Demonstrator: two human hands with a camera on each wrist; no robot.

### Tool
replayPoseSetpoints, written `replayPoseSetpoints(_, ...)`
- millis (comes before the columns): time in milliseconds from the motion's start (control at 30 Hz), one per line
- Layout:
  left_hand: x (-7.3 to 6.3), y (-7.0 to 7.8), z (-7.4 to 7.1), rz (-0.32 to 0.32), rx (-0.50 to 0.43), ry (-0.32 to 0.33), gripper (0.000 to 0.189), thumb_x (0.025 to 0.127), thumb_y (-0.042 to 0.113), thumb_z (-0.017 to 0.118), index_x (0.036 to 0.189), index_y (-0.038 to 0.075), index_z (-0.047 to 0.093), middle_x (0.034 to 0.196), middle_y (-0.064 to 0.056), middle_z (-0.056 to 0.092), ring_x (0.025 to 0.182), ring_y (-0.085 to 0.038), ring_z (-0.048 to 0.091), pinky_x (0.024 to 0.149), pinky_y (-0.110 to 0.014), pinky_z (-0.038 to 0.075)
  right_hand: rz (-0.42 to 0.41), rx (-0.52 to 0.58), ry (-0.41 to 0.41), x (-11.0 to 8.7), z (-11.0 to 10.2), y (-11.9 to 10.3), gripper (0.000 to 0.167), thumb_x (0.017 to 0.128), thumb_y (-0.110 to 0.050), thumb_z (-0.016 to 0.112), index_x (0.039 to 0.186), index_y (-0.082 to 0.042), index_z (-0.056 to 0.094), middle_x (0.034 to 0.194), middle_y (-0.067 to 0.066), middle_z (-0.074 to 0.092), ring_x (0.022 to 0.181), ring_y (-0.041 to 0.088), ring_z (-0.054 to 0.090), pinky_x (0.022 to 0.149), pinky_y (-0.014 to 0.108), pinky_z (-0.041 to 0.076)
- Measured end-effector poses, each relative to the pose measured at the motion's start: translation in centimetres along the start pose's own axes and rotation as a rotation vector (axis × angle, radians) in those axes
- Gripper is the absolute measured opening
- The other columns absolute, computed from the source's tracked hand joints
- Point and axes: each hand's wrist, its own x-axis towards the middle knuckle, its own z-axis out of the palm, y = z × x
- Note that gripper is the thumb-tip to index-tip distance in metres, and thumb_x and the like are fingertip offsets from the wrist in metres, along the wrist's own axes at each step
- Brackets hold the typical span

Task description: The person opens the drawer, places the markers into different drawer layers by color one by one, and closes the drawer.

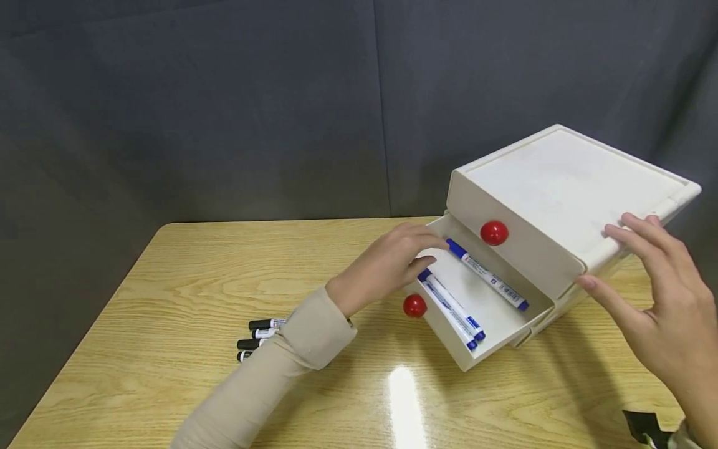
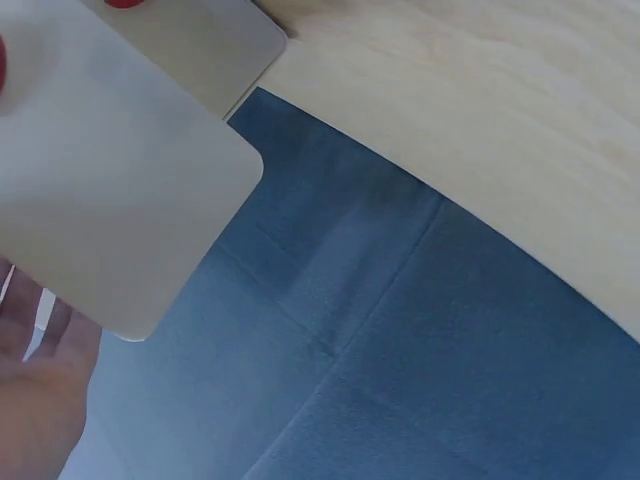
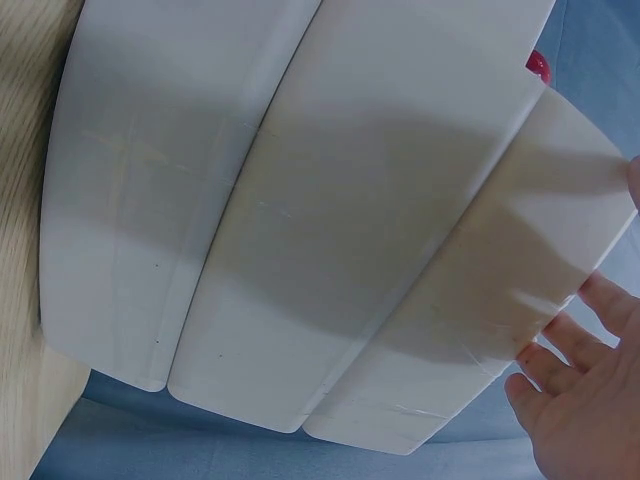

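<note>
My left hand [image 1: 387, 265] reaches over the front of a pulled-out white drawer [image 1: 440, 333]. Its fingers are extended, with the fingertips right at the cap of a blue marker [image 1: 490, 277] and the thumb apart below. Two more blue markers [image 1: 450, 308] lie side by side along the drawer's front wall. In the left wrist view, the fingers of this hand [image 2: 45, 380] are partly hidden behind the drawer front. My right hand [image 1: 667, 305] rests spread fingertips on the near top edge of the white drawer cabinet [image 1: 578, 187]; in the right wrist view they touch its side.
Several black-capped markers [image 1: 260, 324] lie on the wooden table [image 1: 202, 274], partly covered by the left sleeve. Red round knobs [image 1: 494, 233] stick out from the drawer fronts. A small black object [image 1: 642, 426] is at the lower right. Behind the table hangs a dark curtain [image 1: 269, 112].
</note>
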Motion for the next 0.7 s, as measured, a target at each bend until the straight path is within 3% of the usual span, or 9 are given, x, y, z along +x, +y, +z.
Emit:
replayPoseSetpoints(167, -1.3, -0.1, 0.2, -0.036, -0.055, 0.094, 0.039, 0.096, 0.013, 0.066, 0.135, 0.014, 0.062, 0.139, -0.002, 0.061, 0.135, -0.019, 0.051, 0.115, -0.031, 0.042, 0.000, -0.005, -0.004, 0.0, 0.1, 0.0, 0.090, 0.080, -0.076, 0.055, 0.133, -0.004, 0.061, 0.147, 0.020, 0.050, 0.148, 0.029, 0.033, 0.121, 0.016, 0.020)
replayPoseSetpoints(400, -2.9, -0.4, 0.9, -0.003, -0.141, 0.259, 0.036, 0.093, 0.009, 0.068, 0.129, 0.008, 0.065, 0.131, -0.007, 0.065, 0.125, -0.021, 0.056, 0.110, -0.031, 0.047, -0.006, 0.005, 0.010, 0.0, 0.2, 0.1, 0.090, 0.080, -0.076, 0.055, 0.132, -0.002, 0.062, 0.147, 0.019, 0.051, 0.149, 0.019, 0.033, 0.121, 0.015, 0.020)
replayPoseSetpoints(700, -4.6, -0.4, 1.4, -0.082, -0.229, 0.379, 0.034, 0.091, 0.008, 0.071, 0.126, 0.008, 0.067, 0.128, -0.006, 0.066, 0.122, -0.020, 0.059, 0.106, -0.032, 0.050, -0.035, 0.033, 0.044, 0.1, 0.5, -0.1, 0.090, 0.081, -0.075, 0.056, 0.128, 0.003, 0.062, 0.143, 0.023, 0.053, 0.148, 0.017, 0.035, 0.122, 0.017, 0.022)
